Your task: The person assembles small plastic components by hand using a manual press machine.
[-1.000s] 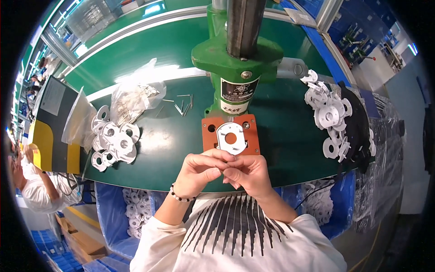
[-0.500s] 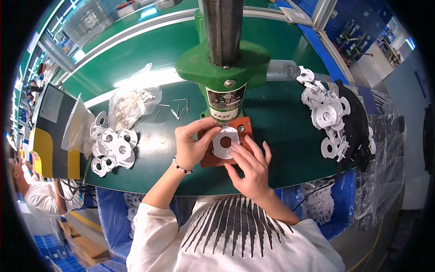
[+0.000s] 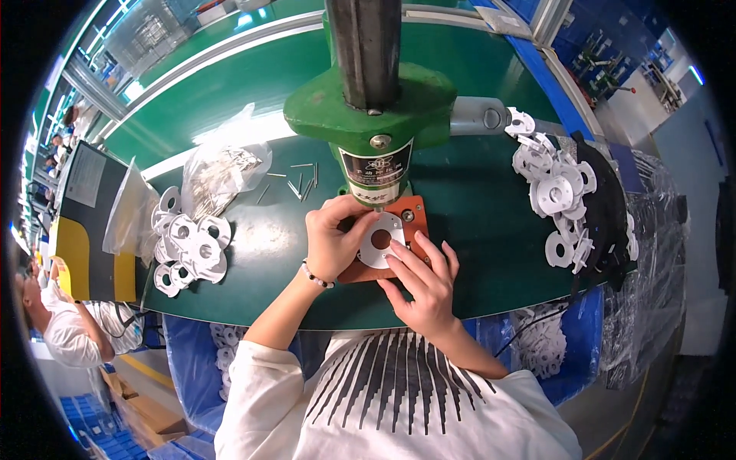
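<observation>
White ring plate [image 3: 370,256] on an orange block [image 3: 416,215], green press [image 3: 418,92] at twelve o'clock, left hand [image 3: 334,239] pinched closed at the plate's eleven o'clock, anything gripped hidden, right hand [image 3: 425,287] loosely spread, fingertips touching five o'clock

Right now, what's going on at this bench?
At a green press, a person's left hand is at the upper left edge of a white plate on an orange block; whether it pinches anything is unclear. The right hand has its fingers spread at the plate's lower right. Similar white parts lie piled on both sides.
</observation>
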A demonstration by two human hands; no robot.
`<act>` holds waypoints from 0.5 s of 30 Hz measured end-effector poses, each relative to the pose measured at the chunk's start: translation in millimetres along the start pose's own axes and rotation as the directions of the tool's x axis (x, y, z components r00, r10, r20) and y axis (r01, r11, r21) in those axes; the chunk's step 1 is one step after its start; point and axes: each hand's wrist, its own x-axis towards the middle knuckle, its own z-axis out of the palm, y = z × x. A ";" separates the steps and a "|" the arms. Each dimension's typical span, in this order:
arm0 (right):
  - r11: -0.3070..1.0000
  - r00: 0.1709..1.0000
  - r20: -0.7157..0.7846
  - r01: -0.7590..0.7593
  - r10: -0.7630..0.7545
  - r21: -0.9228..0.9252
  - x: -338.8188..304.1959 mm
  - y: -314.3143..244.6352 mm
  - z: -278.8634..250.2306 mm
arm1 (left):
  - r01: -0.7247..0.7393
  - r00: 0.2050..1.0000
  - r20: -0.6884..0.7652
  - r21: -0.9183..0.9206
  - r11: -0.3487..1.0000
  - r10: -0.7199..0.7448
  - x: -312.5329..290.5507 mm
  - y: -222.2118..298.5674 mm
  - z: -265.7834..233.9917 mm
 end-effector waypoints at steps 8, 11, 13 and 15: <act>1.000 1.000 -0.008 -0.002 0.002 -0.011 8.6 2.6 2.8 | -0.025 1.000 -0.013 0.025 0.999 0.025 8.5 -4.2 1.9; 1.000 1.000 -0.019 0.005 -0.006 -0.013 11.5 -1.9 -0.7 | -0.049 0.998 -0.025 0.099 0.994 0.052 8.3 -0.4 -0.8; 1.000 1.000 0.000 0.009 -0.009 0.003 13.0 -3.9 -0.9 | -0.039 0.999 0.015 0.084 0.996 0.038 8.3 5.1 -6.4; 1.000 1.000 0.020 0.018 -0.018 -0.017 7.8 -2.6 1.4 | -0.098 0.994 0.060 0.112 0.989 0.092 5.6 6.8 -9.0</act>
